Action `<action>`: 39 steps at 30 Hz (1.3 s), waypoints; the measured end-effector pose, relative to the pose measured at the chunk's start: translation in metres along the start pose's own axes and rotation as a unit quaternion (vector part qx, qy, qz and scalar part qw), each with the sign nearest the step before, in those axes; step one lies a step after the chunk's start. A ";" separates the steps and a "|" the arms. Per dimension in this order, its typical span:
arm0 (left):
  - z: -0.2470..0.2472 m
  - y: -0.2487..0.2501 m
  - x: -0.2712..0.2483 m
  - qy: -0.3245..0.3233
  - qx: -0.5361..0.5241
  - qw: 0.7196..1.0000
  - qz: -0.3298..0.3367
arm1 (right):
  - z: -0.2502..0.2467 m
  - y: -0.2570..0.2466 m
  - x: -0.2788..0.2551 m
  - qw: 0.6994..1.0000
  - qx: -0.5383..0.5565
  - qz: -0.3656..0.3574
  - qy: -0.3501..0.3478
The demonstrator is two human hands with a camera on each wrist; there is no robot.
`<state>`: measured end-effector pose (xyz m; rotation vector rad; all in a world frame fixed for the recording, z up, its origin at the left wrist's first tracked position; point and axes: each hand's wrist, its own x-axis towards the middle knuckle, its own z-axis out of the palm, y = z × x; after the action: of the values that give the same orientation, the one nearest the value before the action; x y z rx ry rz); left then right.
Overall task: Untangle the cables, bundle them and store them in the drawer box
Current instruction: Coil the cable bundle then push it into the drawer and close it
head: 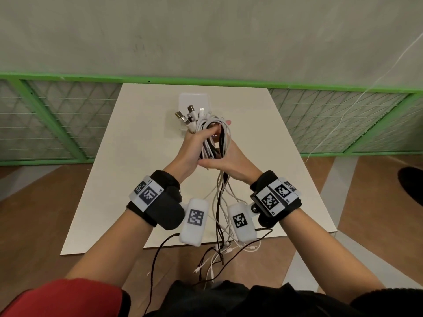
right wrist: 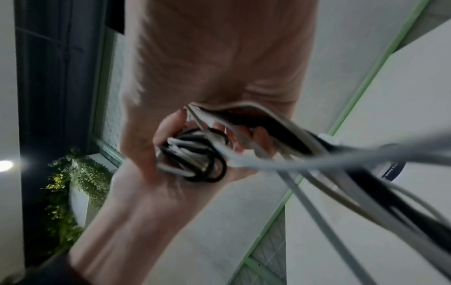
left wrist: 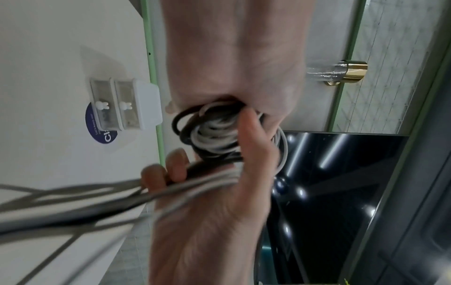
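Note:
A bundle of white and black cables (head: 214, 133) is held up over the white table (head: 142, 138). My left hand (head: 194, 144) grips the looped part, with its fingers curled round the coil (right wrist: 192, 160). My right hand (head: 231, 162) sits just below and right, with thumb and fingers wrapped round the same strands (left wrist: 214, 135). Several USB plugs (head: 186, 115) stick up from the top of the bundle. The loose ends (head: 219, 225) hang down between my wrists and past the near table edge. Behind the bundle stands the small white drawer box (left wrist: 129, 104), with both drawers pushed in.
A round blue sticker (left wrist: 102, 127) lies under the drawer box. A green-framed mesh fence (head: 57, 115) runs along the wall behind the table. A dark shoe (head: 412, 184) shows on the wooden floor at the right. A thin black wire (head: 155, 259) trails from my left wrist unit.

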<state>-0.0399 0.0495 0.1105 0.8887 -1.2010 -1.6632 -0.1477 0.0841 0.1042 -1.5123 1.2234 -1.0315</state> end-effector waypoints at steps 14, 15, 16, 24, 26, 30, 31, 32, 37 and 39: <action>0.011 0.015 -0.010 -0.051 0.223 0.973 -0.025 | 0.024 -0.008 -0.008 0.995 -0.019 -0.019 0.094; 0.013 0.015 -0.010 -0.042 0.220 0.974 -0.022 | 0.024 -0.004 -0.007 0.996 -0.006 -0.010 0.093; 0.014 0.015 -0.010 -0.031 0.219 0.975 -0.023 | 0.023 -0.002 -0.006 0.996 0.006 0.006 0.091; 0.016 0.012 -0.011 0.030 0.170 0.985 -0.004 | 0.032 -0.008 0.004 0.992 -0.024 0.042 0.113; 0.014 0.012 -0.010 0.021 0.132 0.991 -0.008 | 0.036 -0.007 0.007 0.989 -0.047 0.032 0.134; 0.004 0.012 -0.007 -0.055 0.073 0.996 -0.007 | 0.033 -0.006 0.004 0.990 -0.047 0.016 0.130; 0.002 0.013 -0.007 -0.069 0.078 0.995 -0.004 | 0.033 -0.006 0.005 0.991 -0.041 0.018 0.125; 0.001 0.013 -0.006 -0.078 0.079 0.994 -0.003 | 0.033 -0.005 0.006 0.991 -0.040 0.019 0.123; -0.001 0.011 -0.002 -0.051 0.081 0.995 -0.026 | 0.033 -0.003 0.006 0.994 -0.033 0.047 0.097; -0.003 0.011 -0.003 -0.064 0.102 0.992 -0.032 | 0.030 -0.003 0.004 0.995 -0.023 0.047 0.084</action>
<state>-0.0336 0.0494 0.1206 0.9668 -1.4636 -1.6908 -0.1174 0.0843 0.1006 -1.4111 1.4318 -1.0906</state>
